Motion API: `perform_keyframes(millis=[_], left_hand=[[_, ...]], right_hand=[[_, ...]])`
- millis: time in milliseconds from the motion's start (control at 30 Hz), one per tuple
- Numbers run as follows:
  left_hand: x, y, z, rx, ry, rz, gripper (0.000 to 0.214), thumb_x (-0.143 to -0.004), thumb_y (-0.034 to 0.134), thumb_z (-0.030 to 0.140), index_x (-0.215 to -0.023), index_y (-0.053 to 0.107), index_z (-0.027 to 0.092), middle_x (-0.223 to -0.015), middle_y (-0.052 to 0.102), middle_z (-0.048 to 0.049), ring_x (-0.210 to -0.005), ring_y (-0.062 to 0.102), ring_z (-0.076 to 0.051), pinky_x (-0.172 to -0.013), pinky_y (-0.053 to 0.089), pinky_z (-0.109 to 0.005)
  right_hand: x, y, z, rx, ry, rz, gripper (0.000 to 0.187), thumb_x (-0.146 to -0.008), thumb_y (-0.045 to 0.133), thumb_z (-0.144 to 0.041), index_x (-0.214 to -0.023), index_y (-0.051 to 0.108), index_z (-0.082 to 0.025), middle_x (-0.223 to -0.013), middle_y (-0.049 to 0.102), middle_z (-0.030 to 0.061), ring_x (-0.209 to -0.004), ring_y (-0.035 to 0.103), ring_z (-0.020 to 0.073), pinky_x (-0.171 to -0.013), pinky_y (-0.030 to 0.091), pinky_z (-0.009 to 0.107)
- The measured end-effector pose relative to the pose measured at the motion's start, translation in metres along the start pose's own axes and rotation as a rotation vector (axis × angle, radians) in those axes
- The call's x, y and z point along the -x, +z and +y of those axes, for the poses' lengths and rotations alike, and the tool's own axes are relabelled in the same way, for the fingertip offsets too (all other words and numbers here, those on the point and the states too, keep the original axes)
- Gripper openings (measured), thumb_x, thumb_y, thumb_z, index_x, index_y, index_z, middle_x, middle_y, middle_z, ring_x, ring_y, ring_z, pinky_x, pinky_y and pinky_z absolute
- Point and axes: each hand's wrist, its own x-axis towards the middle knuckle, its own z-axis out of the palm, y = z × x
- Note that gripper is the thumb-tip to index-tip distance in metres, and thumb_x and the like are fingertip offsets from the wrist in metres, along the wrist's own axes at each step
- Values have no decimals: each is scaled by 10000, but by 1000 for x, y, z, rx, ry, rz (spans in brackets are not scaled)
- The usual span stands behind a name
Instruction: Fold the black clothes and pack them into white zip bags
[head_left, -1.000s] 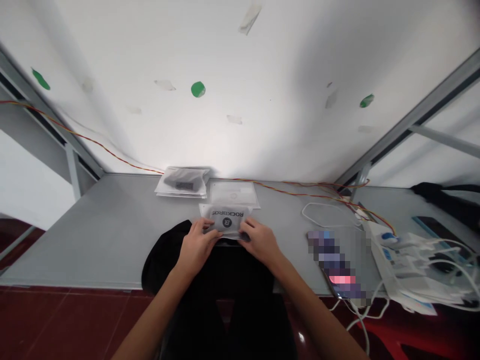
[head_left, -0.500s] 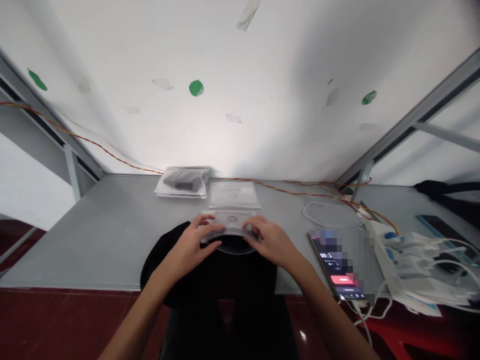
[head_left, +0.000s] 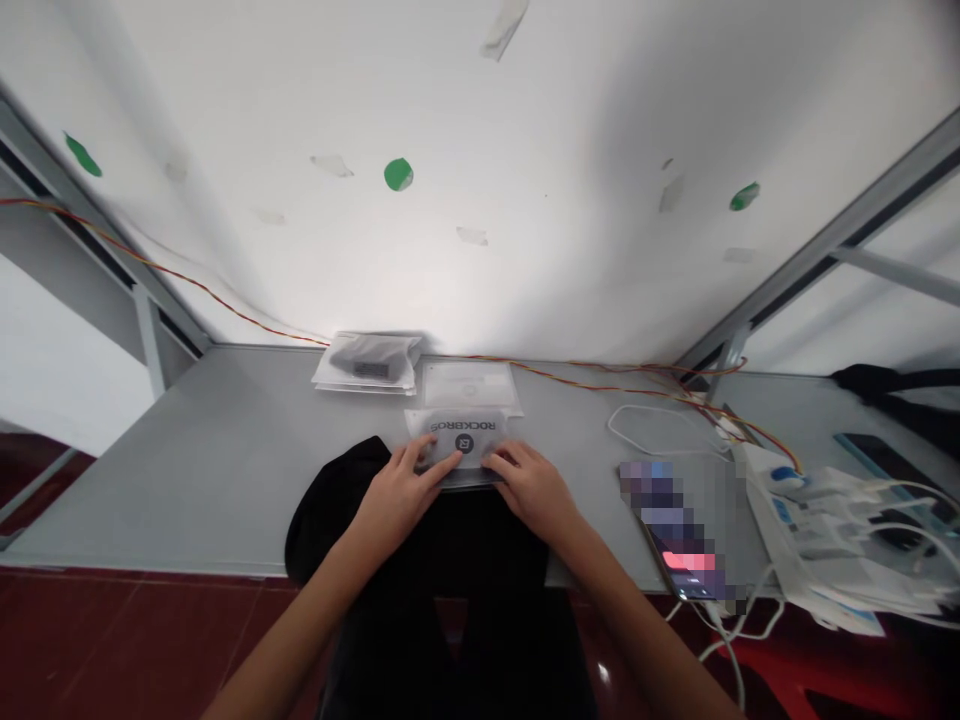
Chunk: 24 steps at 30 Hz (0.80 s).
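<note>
A frosted plastic pouch (head_left: 480, 425) printed "ROCKBROS" with a round dark logo lies at the table's near side, its lettering upside down to me. My left hand (head_left: 401, 495) grips its near left part, index finger stretched over the face by the logo. At the near right corner my right hand (head_left: 534, 492) has fingertips on top, with the thumb side at the edge. Just beyond is a flat whitish pouch (head_left: 469, 385), partly overlapped by the held one. Black cloth (head_left: 330, 510) lies left of my left hand.
Back left on the grey table (head_left: 187, 470) are stacked frosted pouches (head_left: 367, 362), the top one with a dark item inside. A phone (head_left: 679, 540) on a cable lies right, near a white cable loop (head_left: 660, 428) and cluttered chargers (head_left: 832, 530). Twisted wires (head_left: 592, 385) run along the back.
The pouch has turned so its printed face shows clearly; before, it was tilted with a dark gap at its near edge. Both hands have settled closer around its near edge.
</note>
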Motion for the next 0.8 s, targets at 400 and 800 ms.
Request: perform_keyframes(millis=[400,800], left_hand=[[70,-1,-14,-211,-128,-113,825,-1014,437,585,-1664,76,227,-1689,272,-142,-1547,307,-331,-1243,249,-594],[-11,19,-9,-285,-354,-19,754,-991,526,544,-1579,369,100,-1582,445,-232,-1465,424,-380,-1158,398,-558]], right_hand=[[64,26,-49,50,108,-52,650,-1059,447,-356,-1654,200,-268,-1724,158,135,-1577,207,354,-1193,367,618],[-8,12,50,-75,60,13,472,-1056,423,-301,-1522,462,-236,-1654,378,123,-1515,386,284,-1203,395,524]])
